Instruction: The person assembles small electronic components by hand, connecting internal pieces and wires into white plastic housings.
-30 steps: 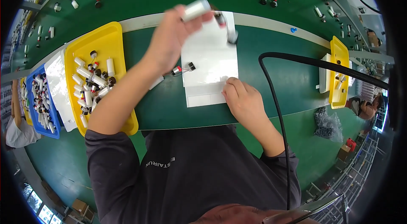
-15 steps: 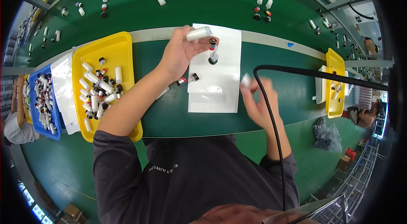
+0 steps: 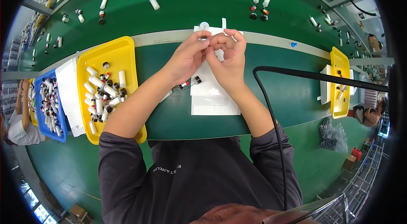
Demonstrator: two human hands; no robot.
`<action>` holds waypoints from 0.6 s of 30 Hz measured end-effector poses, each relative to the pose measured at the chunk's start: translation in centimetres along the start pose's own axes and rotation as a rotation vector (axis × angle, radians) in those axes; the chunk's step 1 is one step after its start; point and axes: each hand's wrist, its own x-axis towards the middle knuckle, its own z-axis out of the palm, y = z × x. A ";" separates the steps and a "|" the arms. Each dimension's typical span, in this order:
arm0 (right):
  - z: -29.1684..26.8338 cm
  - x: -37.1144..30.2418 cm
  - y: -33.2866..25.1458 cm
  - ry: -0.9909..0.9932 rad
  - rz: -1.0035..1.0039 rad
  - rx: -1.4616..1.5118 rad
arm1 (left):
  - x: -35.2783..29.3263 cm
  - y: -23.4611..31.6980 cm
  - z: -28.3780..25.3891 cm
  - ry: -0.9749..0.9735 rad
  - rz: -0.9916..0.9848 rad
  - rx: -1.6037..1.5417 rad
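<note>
Over the upper part of a white sheet (image 3: 215,108), my two hands meet fingertip to fingertip. My left hand (image 3: 186,59) is closed on a small wired part. Its white round end (image 3: 204,25) and black cap (image 3: 204,37) show above the fingers; the rest is hidden. My right hand (image 3: 229,58) is closed beside it, fingers curled and thumb against the left fingertips. A narrow white strip (image 3: 224,23) sticks up at its fingertips. Near my left wrist lies another wired part with a red-and-white piece (image 3: 185,84) and a black cap (image 3: 198,79).
A yellow tray (image 3: 132,67) of white cylinders with black caps stands at left, a blue tray (image 3: 62,127) beyond it. Another yellow tray (image 3: 335,60) stands at right. A black cable (image 3: 305,73) arches over the right side. Wired parts lie along the far green belt (image 3: 195,5).
My right hand has moved left and up from the table's right side to join my left hand. The wired part has turned, its white cylinder now seen end-on.
</note>
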 end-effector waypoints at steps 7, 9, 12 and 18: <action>-1.1 0.0 0.0 0.098 0.055 0.020 | 0.1 -0.4 -0.3 0.025 0.146 0.346; -1.1 -0.2 0.5 0.100 0.043 -0.016 | 0.0 -0.2 -0.2 0.068 0.152 0.334; -0.8 -0.5 0.7 0.095 0.008 -0.090 | -0.1 -0.2 -0.4 0.080 0.189 0.280; -1.2 -0.9 0.1 0.031 -0.193 -0.277 | 0.0 -0.2 -0.7 0.121 0.272 0.346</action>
